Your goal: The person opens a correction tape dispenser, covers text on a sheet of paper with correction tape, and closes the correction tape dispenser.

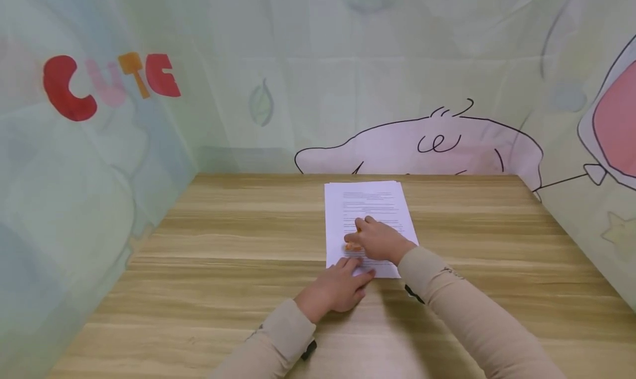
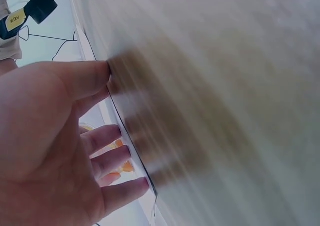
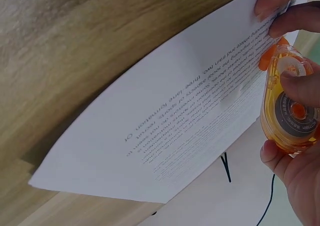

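Printed paper lies flat on the wooden table, with a slightly offset edge suggesting more than one sheet. My right hand grips an orange, see-through correction tape dispenser, its thumb against the side. The orange tip is down at the printed lines; in the head view the fingers hide most of the dispenser. Along the paper's lower edge, my left hand rests with fingers spread, fingertips pressing the sheet. In the left wrist view, that hand shows its thumb and fingers at the table and paper edge.
The wooden table extends around the paper on all sides. Behind it hangs a fabric backdrop with cartoon drawings and coloured letters. Dark wrist-worn devices show under both sleeves, one of them a black camera on the right wrist.
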Demonstrator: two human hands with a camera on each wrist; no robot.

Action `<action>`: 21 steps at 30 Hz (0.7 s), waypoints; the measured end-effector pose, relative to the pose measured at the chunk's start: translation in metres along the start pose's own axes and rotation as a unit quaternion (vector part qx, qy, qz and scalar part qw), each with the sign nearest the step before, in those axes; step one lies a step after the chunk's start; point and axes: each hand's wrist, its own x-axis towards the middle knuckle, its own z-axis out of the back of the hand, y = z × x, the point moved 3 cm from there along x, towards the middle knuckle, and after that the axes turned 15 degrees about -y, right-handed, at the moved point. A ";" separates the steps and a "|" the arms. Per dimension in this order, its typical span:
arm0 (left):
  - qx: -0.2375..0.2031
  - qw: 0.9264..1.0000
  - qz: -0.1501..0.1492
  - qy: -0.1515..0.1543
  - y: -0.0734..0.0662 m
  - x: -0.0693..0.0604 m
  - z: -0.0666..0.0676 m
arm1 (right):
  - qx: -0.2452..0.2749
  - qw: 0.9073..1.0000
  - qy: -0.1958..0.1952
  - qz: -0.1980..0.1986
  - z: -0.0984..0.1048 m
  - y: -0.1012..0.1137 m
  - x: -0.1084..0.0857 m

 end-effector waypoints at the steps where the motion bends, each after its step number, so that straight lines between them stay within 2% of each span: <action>1: -0.001 1.000 0.000 -0.002 0.000 0.000 0.000 | 0.001 1.000 0.001 0.000 0.000 -0.001 0.000; 8: -0.003 1.000 0.007 0.000 0.000 0.000 0.001 | 0.011 1.000 0.008 -0.007 -0.001 -0.004 -0.002; 15: -0.002 1.000 0.006 0.004 0.000 -0.001 0.000 | 0.010 1.000 -0.015 -0.004 0.002 -0.005 -0.008; 21: -0.004 1.000 0.008 0.006 0.000 0.000 -0.001 | 0.001 1.000 0.002 -0.013 0.003 -0.007 -0.011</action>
